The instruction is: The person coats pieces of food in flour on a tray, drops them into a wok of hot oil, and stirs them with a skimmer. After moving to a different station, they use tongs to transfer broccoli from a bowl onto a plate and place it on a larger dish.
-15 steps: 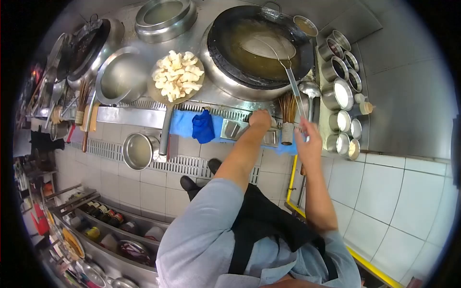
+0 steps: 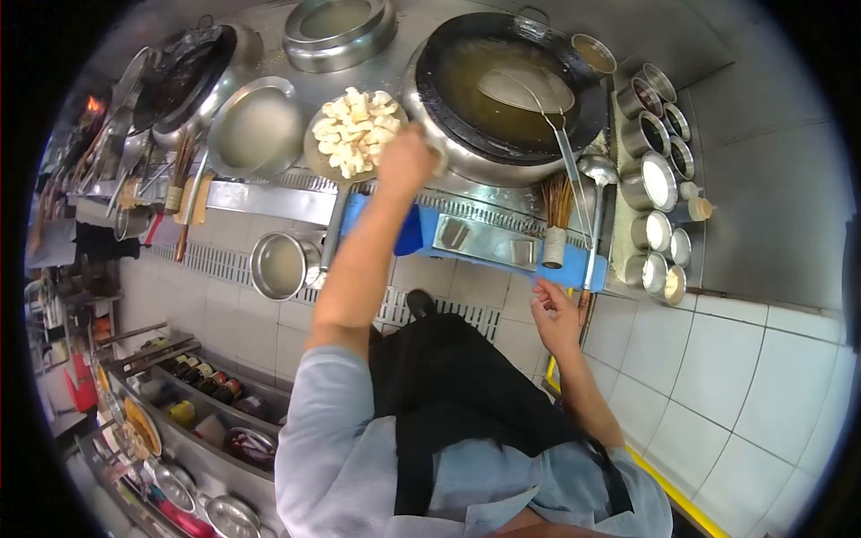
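Note:
My left hand (image 2: 406, 163) is closed at the right edge of a long-handled skimmer (image 2: 334, 229), which is heaped with pale, chunky pieces of food (image 2: 355, 130). A pale, cloth-like thing (image 2: 439, 161) shows past its fingers. My right hand (image 2: 556, 314) hangs below the counter's front edge, fingers loosely bent and apart, holding nothing. Above it are the wooden grip of a ladle (image 2: 599, 170) and the handle of a wire strainer (image 2: 529, 92). That strainer lies in a large black wok (image 2: 438, 67) of yellowish liquid, its handle reaching over the front edge.
A bamboo brush (image 2: 554, 242) stands at the counter edge beside small metal containers (image 2: 455, 235) and a blue cloth (image 2: 409, 233). Metal seasoning pots (image 2: 647, 184) line the right side. A metal bowl (image 2: 213, 134) and a second wok (image 2: 179, 85) are on the left.
My left hand has moved left and up from the small metal containers to the skimmer of food. My right hand has dropped away from the strainer handle. The whole view has shifted slightly.

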`<state>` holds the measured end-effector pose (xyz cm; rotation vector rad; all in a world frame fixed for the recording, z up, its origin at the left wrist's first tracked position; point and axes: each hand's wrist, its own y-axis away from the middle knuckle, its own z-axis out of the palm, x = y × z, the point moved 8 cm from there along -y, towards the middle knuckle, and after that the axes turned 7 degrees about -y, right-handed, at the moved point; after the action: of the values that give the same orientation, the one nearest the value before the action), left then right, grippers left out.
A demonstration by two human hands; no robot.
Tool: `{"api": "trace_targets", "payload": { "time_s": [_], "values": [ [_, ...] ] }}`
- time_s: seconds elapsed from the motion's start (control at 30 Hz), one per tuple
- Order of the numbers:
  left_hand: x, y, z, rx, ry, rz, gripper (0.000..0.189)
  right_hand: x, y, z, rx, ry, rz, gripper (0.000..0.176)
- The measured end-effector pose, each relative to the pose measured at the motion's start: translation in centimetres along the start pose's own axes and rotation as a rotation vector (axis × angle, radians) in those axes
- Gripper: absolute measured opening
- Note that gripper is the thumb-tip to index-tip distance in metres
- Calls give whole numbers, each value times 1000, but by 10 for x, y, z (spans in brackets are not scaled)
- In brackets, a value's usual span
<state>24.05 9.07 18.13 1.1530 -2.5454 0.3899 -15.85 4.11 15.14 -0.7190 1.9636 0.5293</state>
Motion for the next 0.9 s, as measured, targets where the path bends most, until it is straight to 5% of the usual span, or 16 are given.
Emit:
{"api": "trace_targets", "payload": {
  "time_s": [0.03, 0.1, 0.17, 0.23, 0.4, 0.5, 0.57, 0.6, 0.63, 0.67, 0.73, 0.77, 0.9],
  "values": [
    [-26, -8, -26, -34, -10, -106, 44, -3, -4, 12, -34, -9, -11, 40],
    [-72, 2, -101, 341, -154, -129, 69, -11, -13, 38, -115, -66, -22, 39],
    [-103, 48, -172, 585, -15, -254, 63, -17, -28, 74, -203, -127, -39, 38],
    [-122, 109, -210, 686, -45, -234, 36, -14, -39, 128, -380, -443, 43, 37],
    [-193, 288, -161, 526, 133, -474, 23, -53, -66, 280, -730, -631, 227, 44],
    [-211, 418, -113, 376, 148, -740, 18, -60, -70, 367, -767, -955, 617, 38],
    [-206, 490, -92, 271, 217, -954, 20, -41, -83, 427, -815, -1021, 710, 36],
    [-189, 506, -103, 182, 296, -1020, 24, -80, -79, 432, -943, -1271, 553, 39],
    [-178, 522, -113, 198, 104, -947, 27, -74, -85, 450, -952, -1261, 624, 42],
    [-172, 535, -115, 115, 253, -1049, 27, -69, -90, 463, -1012, -1283, 729, 38],
    [-169, 564, -117, 229, 167, -939, 18, -80, -81, 445, -761, -975, 743, 17],
    [-168, 573, -122, 318, 198, -901, 15, -22, -123, 475, -809, -1001, 692, 18],
    [-192, 603, -137, 465, 265, -905, 11, -42, -123, 442, -653, -951, 637, 17]
  ]
}}
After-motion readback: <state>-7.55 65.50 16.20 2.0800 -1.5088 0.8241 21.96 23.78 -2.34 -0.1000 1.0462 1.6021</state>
